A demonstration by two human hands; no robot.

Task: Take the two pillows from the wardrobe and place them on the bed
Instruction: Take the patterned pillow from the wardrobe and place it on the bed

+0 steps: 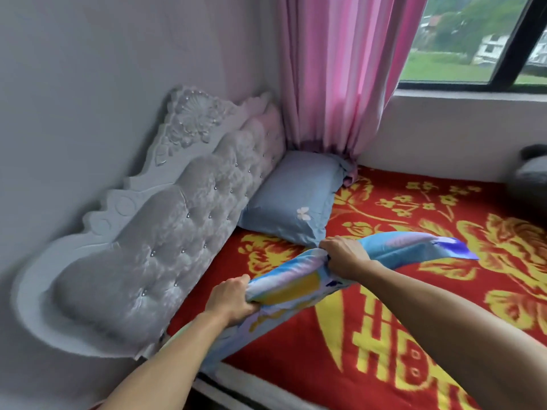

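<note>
A plain blue pillow (296, 199) with a small white butterfly lies on the bed (444, 291), leaning against the headboard beside the curtain. I hold a second pillow (296, 285), with a colourful blue, yellow and purple print, above the near head end of the bed. My left hand (229, 300) grips its near edge. My right hand (344, 255) grips its upper edge, near the middle. The printed pillow sags between my hands and its far corner points right. Its lower part hangs over the bed's near edge.
A red blanket with yellow flowers covers the bed. The grey tufted headboard (165, 232) stands against the left wall. A pink curtain (340, 78) hangs in the corner by the window (473, 39). A dark grey object (529, 170) sits at the right edge.
</note>
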